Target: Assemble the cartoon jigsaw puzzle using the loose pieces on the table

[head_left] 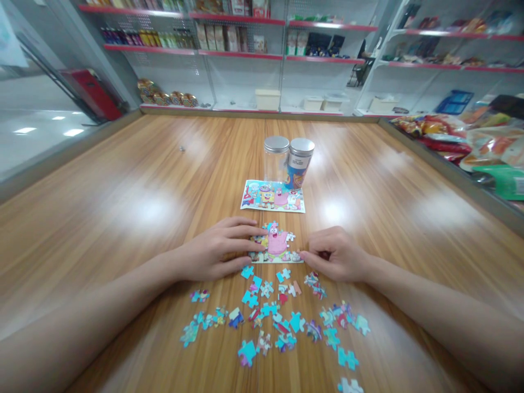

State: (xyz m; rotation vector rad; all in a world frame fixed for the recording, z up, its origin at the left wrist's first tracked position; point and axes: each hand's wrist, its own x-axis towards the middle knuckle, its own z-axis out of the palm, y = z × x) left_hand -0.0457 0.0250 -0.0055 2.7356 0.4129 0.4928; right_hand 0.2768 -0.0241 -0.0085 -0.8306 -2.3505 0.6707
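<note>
The left hand [223, 248] lies flat, its spread fingers resting on the left part of the joined puzzle [277, 244]; the right hand [338, 254] is curled, thumb and forefinger close together at the puzzle's lower right corner, though whether they pinch a piece I cannot tell; loose pieces [269, 309] lie nearer the person; the picture sheet [273, 196] lies beyond the puzzle, beside two upright cans [302, 162].

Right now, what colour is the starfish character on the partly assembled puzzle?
Pink; the starfish character shows best in the head view.
</note>
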